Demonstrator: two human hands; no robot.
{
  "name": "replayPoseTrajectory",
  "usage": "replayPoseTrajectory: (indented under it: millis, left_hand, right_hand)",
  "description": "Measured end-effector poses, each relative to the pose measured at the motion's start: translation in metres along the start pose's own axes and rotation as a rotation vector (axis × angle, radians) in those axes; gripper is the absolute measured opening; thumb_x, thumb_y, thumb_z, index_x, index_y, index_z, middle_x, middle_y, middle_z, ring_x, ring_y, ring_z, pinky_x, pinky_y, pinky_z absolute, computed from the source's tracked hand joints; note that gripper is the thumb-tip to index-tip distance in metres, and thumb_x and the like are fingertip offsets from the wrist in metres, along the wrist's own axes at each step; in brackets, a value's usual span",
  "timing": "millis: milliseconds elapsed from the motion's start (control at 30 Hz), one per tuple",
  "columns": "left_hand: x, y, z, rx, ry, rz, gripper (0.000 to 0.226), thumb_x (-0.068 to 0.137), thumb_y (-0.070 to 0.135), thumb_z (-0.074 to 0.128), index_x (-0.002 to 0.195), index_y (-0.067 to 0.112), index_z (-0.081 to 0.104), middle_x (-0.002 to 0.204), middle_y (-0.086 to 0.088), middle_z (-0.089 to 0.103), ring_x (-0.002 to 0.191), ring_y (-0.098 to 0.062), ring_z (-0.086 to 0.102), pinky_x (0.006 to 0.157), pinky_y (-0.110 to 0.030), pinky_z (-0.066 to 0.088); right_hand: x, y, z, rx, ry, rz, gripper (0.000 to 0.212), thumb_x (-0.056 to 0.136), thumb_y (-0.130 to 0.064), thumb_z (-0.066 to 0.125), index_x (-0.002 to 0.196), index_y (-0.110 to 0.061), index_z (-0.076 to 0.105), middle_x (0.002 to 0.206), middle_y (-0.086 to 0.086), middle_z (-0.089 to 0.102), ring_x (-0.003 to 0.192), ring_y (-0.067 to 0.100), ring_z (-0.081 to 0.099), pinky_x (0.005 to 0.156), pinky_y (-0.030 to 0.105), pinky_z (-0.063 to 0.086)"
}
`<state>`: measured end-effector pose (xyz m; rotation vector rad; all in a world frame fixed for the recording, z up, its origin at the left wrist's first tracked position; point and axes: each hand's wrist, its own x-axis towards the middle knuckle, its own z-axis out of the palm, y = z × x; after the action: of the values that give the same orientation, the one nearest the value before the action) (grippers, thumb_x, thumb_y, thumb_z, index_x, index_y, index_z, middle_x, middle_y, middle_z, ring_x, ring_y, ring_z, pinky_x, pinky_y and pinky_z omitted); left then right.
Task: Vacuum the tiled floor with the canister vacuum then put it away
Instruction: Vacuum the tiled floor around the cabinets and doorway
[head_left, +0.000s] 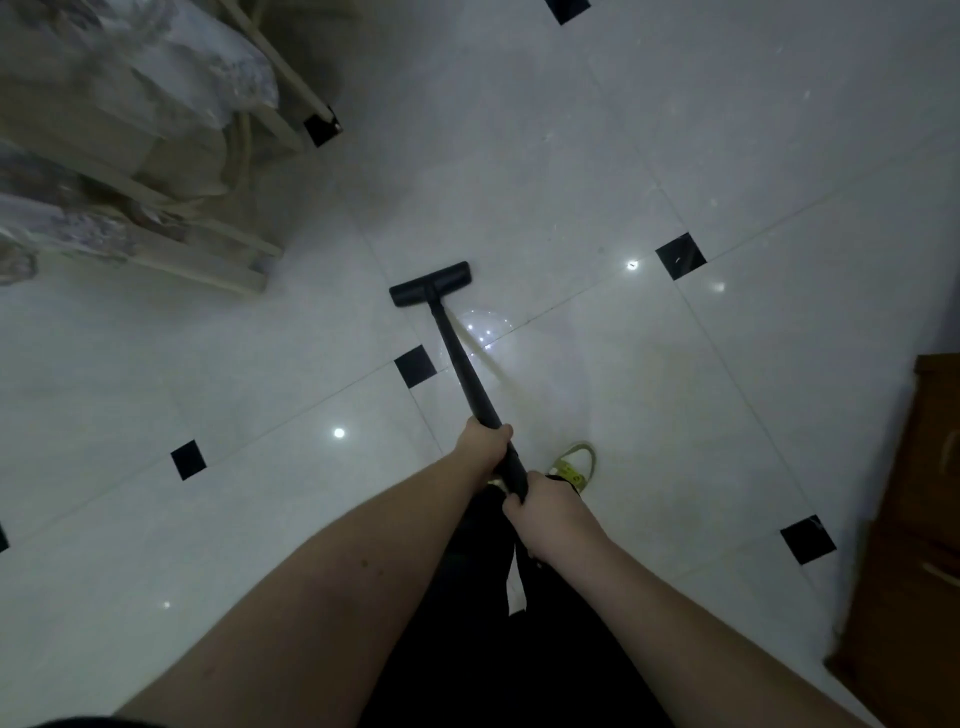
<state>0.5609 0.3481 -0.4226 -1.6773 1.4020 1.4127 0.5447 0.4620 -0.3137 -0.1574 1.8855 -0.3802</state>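
Floor head (430, 284): black, flat on the tiled floor (597, 156), just right of frame centre toward 12 o'clock, close beside a grout line. Wand (462, 364): black tube, running from the floor head down toward 6 o'clock into both hands. Left hand (485, 441): fingers wrapped round the wand, the upper of the two grips. Right hand (545, 506): fingers wrapped round the wand's lower end, just below the left. Canister and hose: not in view; location cannot be told. Shoe (576, 465): pale, at 5 o'clock of the hands, on the tile. Floor: glossy white squares with small black diamond insets, light spots reflected. Wooden frame (208, 260): at 10 o'clock, carrying plastic-wrapped bundles (156, 67). Brown cabinet (914, 545): at 4 o'clock, along the right edge. Status, by judgement: vacuuming in progress, mid-stroke on open tile; how much floor is already covered cannot be told. Outstanding: remaining floor, edges beside the frame and cabinet, then putting the vacuum away.
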Motion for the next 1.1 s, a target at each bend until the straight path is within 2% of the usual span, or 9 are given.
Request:
replayPoseTrajectory:
  millis: [100,267,367,467,600,733,867,967,1100]
  left_hand:
    - [-0.009,-0.004,0.003,0.029,-0.044,-0.027,0.038,0.084,0.024,0.06,0.117,0.009,0.049,0.108,-0.015,0.063,0.093,-0.03,0.065,0.074,-0.046,0.059]
    - [-0.015,-0.016,0.005,0.018,-0.057,-0.031,0.046,0.076,0.029,0.059,0.117,0.009,0.052,0.105,-0.016,0.064,0.087,-0.03,0.067,0.061,-0.042,0.061]
    - [-0.023,-0.008,-0.006,-0.028,-0.066,-0.032,0.036,0.086,0.023,0.056,0.117,0.005,0.052,0.101,-0.013,0.065,0.08,-0.024,0.066,0.051,-0.033,0.056]
    - [-0.019,-0.003,-0.019,-0.094,-0.066,-0.049,0.022,0.093,0.018,0.053,0.11,0.005,0.047,0.088,-0.008,0.059,0.069,-0.017,0.06,0.042,-0.028,0.052]
    - [0.0,-0.002,-0.046,-0.197,-0.038,-0.066,0.039,0.09,0.02,0.057,0.123,0.011,0.037,0.113,-0.014,0.055,0.094,-0.028,0.062,0.051,-0.036,0.055]
    - [0.027,-0.005,-0.082,-0.166,-0.016,-0.026,0.042,0.088,0.022,0.057,0.125,0.014,0.04,0.111,-0.013,0.057,0.094,-0.028,0.062,0.065,-0.043,0.06]
    - [0.059,-0.003,-0.133,-0.055,0.046,0.047,0.04,0.087,0.025,0.057,0.121,0.01,0.043,0.11,-0.012,0.059,0.097,-0.03,0.063,0.068,-0.04,0.059]
    - [0.082,0.001,-0.172,0.052,0.09,0.082,0.047,0.086,0.032,0.055,0.126,0.011,0.044,0.115,-0.012,0.061,0.101,-0.03,0.062,0.079,-0.038,0.056]
    - [0.113,0.007,-0.216,0.035,0.084,0.096,0.046,0.088,0.029,0.055,0.128,0.013,0.042,0.117,-0.013,0.06,0.101,-0.031,0.062,0.085,-0.04,0.056]
  right_hand:
    - [-0.009,0.009,-0.002,-0.002,-0.013,0.01,0.028,0.093,-0.033,0.045,0.107,-0.013,0.059,0.089,0.007,0.066,0.073,0.025,0.066,0.059,0.027,0.047]
    - [-0.022,0.011,-0.006,-0.065,-0.038,-0.002,0.024,0.092,-0.03,0.045,0.105,-0.014,0.058,0.078,0.001,0.056,0.07,0.022,0.058,0.058,0.028,0.043]
    - [-0.018,0.0,-0.01,-0.125,-0.04,-0.016,0.026,0.093,-0.031,0.046,0.106,-0.013,0.059,0.08,0.002,0.059,0.069,0.023,0.059,0.053,0.026,0.041]
    - [-0.011,-0.014,-0.01,-0.166,-0.056,-0.031,0.021,0.094,-0.033,0.044,0.098,-0.016,0.055,0.08,0.002,0.061,0.072,0.024,0.063,0.062,0.028,0.047]
    - [0.005,-0.038,0.007,-0.187,-0.05,-0.055,0.019,0.094,-0.032,0.044,0.099,-0.017,0.054,0.074,-0.002,0.059,0.061,0.019,0.062,0.054,0.025,0.045]
    - [0.021,-0.071,0.029,-0.174,-0.044,-0.064,0.015,0.095,-0.031,0.043,0.094,-0.019,0.052,0.071,-0.002,0.059,0.051,0.011,0.056,0.043,0.021,0.037]
    - [0.039,-0.118,0.057,-0.135,-0.029,-0.077,0.016,0.096,-0.032,0.042,0.093,-0.019,0.051,0.075,0.0,0.062,0.055,0.015,0.06,0.047,0.024,0.044]
    - [0.053,-0.158,0.079,-0.073,-0.033,-0.076,0.019,0.096,-0.032,0.041,0.098,-0.017,0.054,0.08,0.004,0.064,0.064,0.021,0.064,0.06,0.03,0.052]
    - [0.076,-0.198,0.102,-0.017,-0.031,-0.094,0.015,0.096,-0.03,0.043,0.098,-0.02,0.054,0.083,0.004,0.063,0.069,0.022,0.062,0.059,0.028,0.047]
